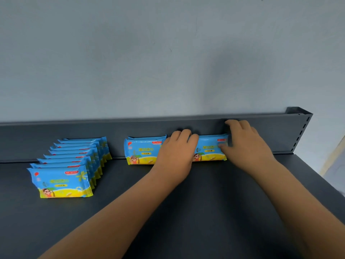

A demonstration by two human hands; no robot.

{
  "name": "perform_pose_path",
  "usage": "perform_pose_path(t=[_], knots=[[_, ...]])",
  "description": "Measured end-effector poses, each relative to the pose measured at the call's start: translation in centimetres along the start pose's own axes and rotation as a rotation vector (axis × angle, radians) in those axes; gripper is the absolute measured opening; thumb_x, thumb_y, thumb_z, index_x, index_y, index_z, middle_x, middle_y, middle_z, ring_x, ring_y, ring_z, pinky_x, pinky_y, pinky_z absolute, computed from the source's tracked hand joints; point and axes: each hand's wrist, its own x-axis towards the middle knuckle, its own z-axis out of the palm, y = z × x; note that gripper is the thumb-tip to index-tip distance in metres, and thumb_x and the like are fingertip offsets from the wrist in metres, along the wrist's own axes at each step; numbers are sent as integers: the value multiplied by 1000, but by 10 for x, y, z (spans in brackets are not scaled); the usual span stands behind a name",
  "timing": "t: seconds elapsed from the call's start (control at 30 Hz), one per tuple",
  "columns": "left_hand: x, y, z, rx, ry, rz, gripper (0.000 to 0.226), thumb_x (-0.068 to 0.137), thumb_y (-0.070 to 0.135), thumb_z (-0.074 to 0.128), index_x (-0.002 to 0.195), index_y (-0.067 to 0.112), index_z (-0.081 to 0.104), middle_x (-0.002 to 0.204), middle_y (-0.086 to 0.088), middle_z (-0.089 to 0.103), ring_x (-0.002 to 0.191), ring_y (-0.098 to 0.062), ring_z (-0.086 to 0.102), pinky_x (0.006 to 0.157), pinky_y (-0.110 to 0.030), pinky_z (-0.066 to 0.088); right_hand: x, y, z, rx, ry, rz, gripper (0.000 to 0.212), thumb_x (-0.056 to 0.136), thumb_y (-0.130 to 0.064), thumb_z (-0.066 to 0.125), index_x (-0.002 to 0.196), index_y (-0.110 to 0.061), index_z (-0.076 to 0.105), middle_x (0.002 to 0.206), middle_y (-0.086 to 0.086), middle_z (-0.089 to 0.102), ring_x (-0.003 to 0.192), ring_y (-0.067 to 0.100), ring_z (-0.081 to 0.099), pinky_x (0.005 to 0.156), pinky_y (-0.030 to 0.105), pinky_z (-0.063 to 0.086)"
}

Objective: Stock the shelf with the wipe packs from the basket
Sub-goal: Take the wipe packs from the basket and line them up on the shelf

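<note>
Stocking partly done. Both hands are up at the rear of the shelf, against its back panel. The right hand grips the right end of the held pack, thumb on the printed front, fingers curled over the top. The left hand sits on its left end, fingers bent over the top edge. It looks like a hold, though the palm hides the contact. The held pack stands on its long edge between the two hands, touching or nearly touching the back panel. Just left of the left hand is another pack, upright against the panel too, its right end hidden under that hand. I cannot tell whether the two packs touch. Well left of both hands, and nearer the person, is a finished row of packs, eight or so, filed front to back and leaning slightly. Judgement: one row done, a second and third column just started at the back, this pack in final placement. The basket is not in view, so how many packs are left is unknown.
</note>
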Motion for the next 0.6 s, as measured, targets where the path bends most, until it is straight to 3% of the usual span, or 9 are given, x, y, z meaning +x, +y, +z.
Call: perform_pose_path(t=[0.1,0.2,0.47,0.6], knots=[[-5,-1,-7,-26,-23,-9,48,85,13,68,131,15,53,128,-5,56,116,-27,54,97,-44,50,-22,-6,-14,143,97,9,71,93,-39,68,153,-22,33,149,5,42,134,31,45,101,43,44],[-17,1,-17,8,-24,-49,51,93,39,63,139,18,52,141,-3,54,135,-28,47,115,-45,39,-47,-18,-15,251,118,-36,69,95,-42,64,154,-22,34,153,0,41,138,23,43,106,36,38],[-80,-6,-61,109,64,-271,63,99,57,31,143,18,53,149,-4,54,147,-29,38,120,-50,32,-85,-67,2,375,13,-239,62,97,-54,45,151,-24,38,152,-9,43,139,10,39,102,29,39],[-122,-14,-81,138,86,-411,65,99,59,31,142,17,54,149,-4,54,147,-30,38,120,-52,31,-97,-100,6,395,-55,-358,62,100,-53,46,155,-26,34,160,-11,34,151,5,21,114,21,22]])
